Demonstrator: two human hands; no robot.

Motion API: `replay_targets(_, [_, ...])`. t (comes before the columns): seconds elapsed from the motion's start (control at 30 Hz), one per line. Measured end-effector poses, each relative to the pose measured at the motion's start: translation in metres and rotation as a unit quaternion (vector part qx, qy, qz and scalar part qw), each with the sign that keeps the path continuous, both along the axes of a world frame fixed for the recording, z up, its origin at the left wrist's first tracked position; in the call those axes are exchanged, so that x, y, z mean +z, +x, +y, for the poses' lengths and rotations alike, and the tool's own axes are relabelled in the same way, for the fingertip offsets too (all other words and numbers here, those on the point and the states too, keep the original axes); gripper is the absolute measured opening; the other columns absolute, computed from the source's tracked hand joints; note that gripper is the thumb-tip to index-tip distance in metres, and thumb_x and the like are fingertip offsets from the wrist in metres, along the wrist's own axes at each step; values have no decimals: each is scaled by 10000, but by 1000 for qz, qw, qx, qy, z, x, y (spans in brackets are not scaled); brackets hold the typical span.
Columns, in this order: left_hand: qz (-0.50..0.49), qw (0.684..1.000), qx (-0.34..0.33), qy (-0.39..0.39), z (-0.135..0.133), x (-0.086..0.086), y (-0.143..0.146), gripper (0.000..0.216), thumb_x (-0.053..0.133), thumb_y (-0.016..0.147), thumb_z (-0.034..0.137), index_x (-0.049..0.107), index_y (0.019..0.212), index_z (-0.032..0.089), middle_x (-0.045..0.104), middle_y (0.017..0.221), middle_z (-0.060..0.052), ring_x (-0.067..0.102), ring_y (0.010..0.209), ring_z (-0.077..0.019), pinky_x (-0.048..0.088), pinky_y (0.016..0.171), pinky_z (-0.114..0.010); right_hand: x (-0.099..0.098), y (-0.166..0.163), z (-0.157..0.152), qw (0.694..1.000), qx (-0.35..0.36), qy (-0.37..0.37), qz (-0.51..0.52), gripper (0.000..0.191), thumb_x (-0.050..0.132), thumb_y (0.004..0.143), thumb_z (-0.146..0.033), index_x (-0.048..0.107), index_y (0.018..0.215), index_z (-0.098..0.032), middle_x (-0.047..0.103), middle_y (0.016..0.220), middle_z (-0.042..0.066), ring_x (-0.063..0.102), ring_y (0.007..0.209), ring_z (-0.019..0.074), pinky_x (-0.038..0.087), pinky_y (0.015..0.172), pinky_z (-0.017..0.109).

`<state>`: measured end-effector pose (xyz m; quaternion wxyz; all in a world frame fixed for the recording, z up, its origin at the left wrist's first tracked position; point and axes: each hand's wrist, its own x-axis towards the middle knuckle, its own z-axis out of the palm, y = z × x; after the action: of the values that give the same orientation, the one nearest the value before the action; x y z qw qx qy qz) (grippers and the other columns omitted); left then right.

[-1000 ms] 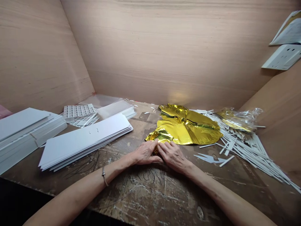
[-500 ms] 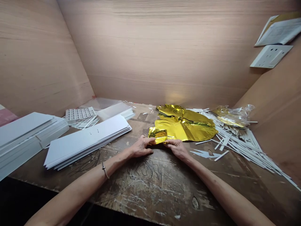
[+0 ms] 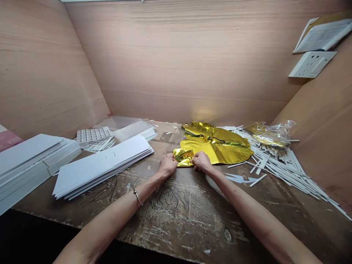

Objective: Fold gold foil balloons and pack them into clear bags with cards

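Note:
A small folded packet of shiny gold foil (image 3: 183,157), which looks like a flat foil balloon, lies on the worn brown table. My left hand (image 3: 167,164) is closed on its left edge, with the fingers curled. At the right edge, my right hand (image 3: 202,161) pinches the foil between thumb and bent fingers. Just behind and to the right, larger flat sheets of the same gold foil (image 3: 220,146) are piled. The fingertips of both hands are partly hidden.
White stacked cards (image 3: 104,165) and a thicker white stack (image 3: 33,157) lie left, near printed label sheets (image 3: 93,136) and clear plastic sleeves (image 3: 132,131). Many white sticks (image 3: 286,176) spread right, under a clear bag (image 3: 272,134). A white cutout (image 3: 239,178) lies near my right forearm. Wooden panels surround the table.
My fingers have gone from lying flatter on the packet to curling in at its two sides. The left hand has shifted slightly right. The view has tilted a little.

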<state>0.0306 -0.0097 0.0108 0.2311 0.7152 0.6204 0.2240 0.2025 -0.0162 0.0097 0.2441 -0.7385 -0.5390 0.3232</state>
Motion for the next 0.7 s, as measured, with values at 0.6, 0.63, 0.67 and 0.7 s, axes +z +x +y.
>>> replay_targets(0.6, [403, 785, -253, 396, -21, -2, 8, 213, 322, 767, 69, 534, 742, 54, 580, 653, -152, 558, 657, -268, 300, 776, -546, 33, 3, -2, 999, 25, -43, 15, 154, 609, 657, -275, 546, 625, -139, 555, 568, 45, 547, 599, 170, 455, 559, 291])
replay_targets(0.63, [401, 788, -257, 391, -21, 1, 6, 204, 328, 764, 71, 530, 742, 57, 582, 656, -153, 559, 651, -266, 306, 767, -542, 37, 5, -11, 998, 52, 25, -30, 190, 589, 681, -328, 575, 713, -141, 590, 672, 68, 559, 709, 199, 454, 629, 316])
replay_targets(0.67, [398, 789, -264, 386, -21, 4, 4, 195, 332, 760, 69, 526, 743, 59, 583, 660, -154, 560, 646, -263, 313, 757, -536, 39, 5, -21, 985, 98, 112, -91, 245, 573, 696, -361, 587, 820, -150, 607, 799, 88, 545, 830, 225, 439, 708, 341])
replay_targets(0.7, [394, 789, -274, 383, -22, 7, 3, 189, 335, 756, 65, 523, 749, 61, 585, 667, -154, 560, 643, -257, 320, 748, -528, 39, 5, -30, 953, 160, 204, -160, 303, 567, 704, -369, 577, 929, -165, 597, 932, 98, 506, 938, 243, 407, 781, 363])
